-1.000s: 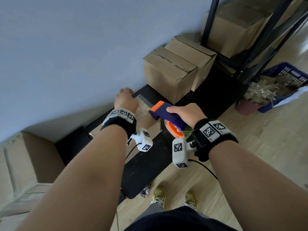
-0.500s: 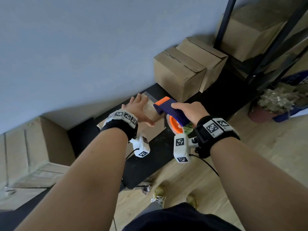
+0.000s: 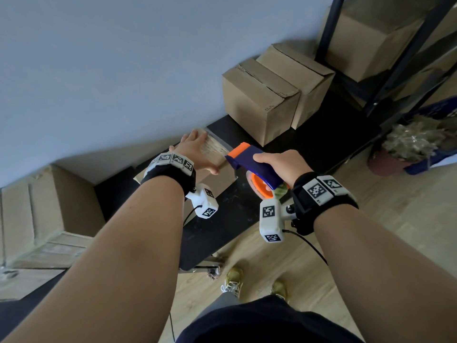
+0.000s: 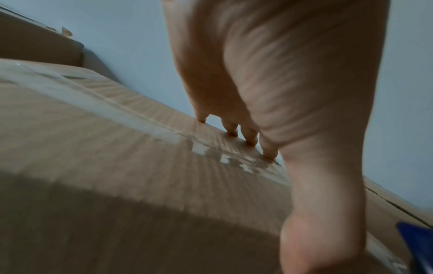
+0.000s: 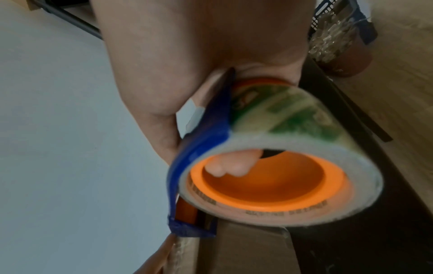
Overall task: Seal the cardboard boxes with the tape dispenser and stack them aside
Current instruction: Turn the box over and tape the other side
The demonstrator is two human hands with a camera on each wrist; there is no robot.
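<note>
A small cardboard box (image 3: 217,179) stands on a black bench, clear tape along its top seam (image 4: 145,118). My left hand (image 3: 195,149) lies flat on the box top with straight fingers (image 4: 249,137) pressing the tape near the far edge. My right hand (image 3: 282,164) grips the blue and orange tape dispenser (image 3: 252,164) just right of the box, its orange nose at the box's right edge. In the right wrist view my fingers pass through the orange core of the tape roll (image 5: 276,178), with the blue cutter end (image 5: 192,229) over the box.
Two more cardboard boxes (image 3: 262,100) stand farther along the black bench (image 3: 205,231) by the wall. Larger boxes (image 3: 49,214) sit at my left. A black metal rack (image 3: 385,80) with a box, a blue crate (image 3: 435,154) and a pot lie to the right, over wooden floor.
My left hand went from curled over the box's far edge to flat, sliding along the tape. The dispenser stayed at the box's right end in my right hand.
</note>
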